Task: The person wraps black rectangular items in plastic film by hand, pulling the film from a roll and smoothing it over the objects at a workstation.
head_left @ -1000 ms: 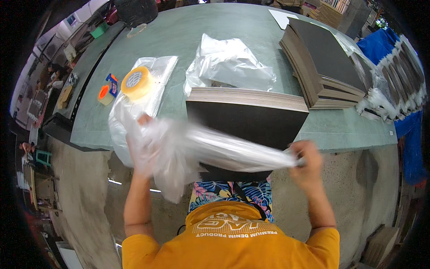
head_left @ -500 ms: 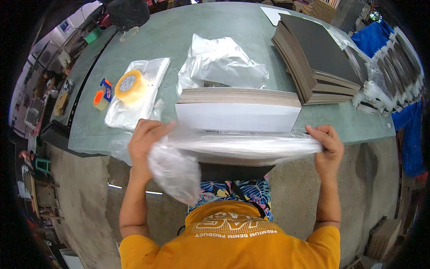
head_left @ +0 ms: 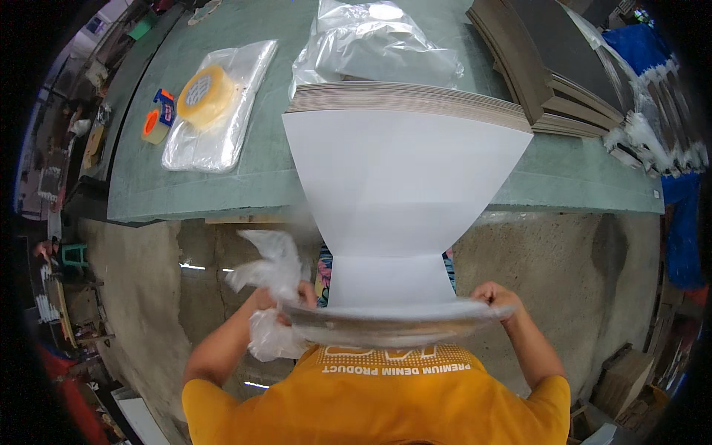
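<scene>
Forearms reach forward from orange sleeves [head_left: 222,408], elbows bent outward, both hands low in front of the chest. The left hand [head_left: 278,300] curls its fingers into crumpled clear plastic [head_left: 393,328], loose folds of it puffing out around the wrist. The right hand [head_left: 495,295] has its fingers closed on the other end, so the plastic is pulled into a blurred strip between them, just in front of the body. Whether anything sits inside this plastic cannot be told.

Just beyond the strip, a white panel [head_left: 408,174] runs away from the body, creased across near the table's edge and widening onto the green table [head_left: 586,174]. At its far end show the brown layered edges of a board stack [head_left: 408,96].

To the left on the table, a wide roll of tape [head_left: 206,100] rests on flat, folded clear bags [head_left: 204,152]; a small blue-and-orange tape dispenser [head_left: 157,119] stands beside them. Behind the board stack lies a crumpled clear bag [head_left: 378,44], its contents unclear. To the right are dark-faced boards [head_left: 552,55] in a pile and, farther right, plastic-wrapped bundles [head_left: 664,119].
</scene>
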`<state>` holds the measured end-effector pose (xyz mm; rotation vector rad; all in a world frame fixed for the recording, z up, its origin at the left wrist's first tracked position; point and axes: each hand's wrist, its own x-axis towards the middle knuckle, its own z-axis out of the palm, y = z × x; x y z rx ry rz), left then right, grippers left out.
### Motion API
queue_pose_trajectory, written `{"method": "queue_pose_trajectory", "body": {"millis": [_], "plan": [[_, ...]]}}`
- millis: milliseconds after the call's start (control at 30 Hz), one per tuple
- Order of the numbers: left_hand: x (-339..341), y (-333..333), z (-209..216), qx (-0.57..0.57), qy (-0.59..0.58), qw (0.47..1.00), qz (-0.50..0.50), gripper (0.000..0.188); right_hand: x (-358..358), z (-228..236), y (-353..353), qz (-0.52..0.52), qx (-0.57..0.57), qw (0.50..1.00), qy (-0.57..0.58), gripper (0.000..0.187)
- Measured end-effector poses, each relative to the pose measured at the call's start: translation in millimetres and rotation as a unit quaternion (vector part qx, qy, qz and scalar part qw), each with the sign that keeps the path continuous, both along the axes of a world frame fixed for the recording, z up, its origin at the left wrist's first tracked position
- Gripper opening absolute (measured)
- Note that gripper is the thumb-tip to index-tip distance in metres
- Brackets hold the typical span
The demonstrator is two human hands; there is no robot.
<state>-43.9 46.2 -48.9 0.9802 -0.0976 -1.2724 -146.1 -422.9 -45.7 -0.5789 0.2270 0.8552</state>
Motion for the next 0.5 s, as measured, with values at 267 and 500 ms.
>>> {"method": "queue_pose_trajectory", "body": {"millis": [267,500], "plan": [[7.7,-26.7,57.4,-0.228,0.047,0.971,-0.046,0.030,-10.0,-19.3,0.7,0.012,-0.033,0.998,0.049,0.049],[15.9,-32.1,43.2,-0.306,0.058,0.944,-0.104,0.032,2.1,1.7,5.5,0.027,0.113,0.992,0.049,0.048]]}}
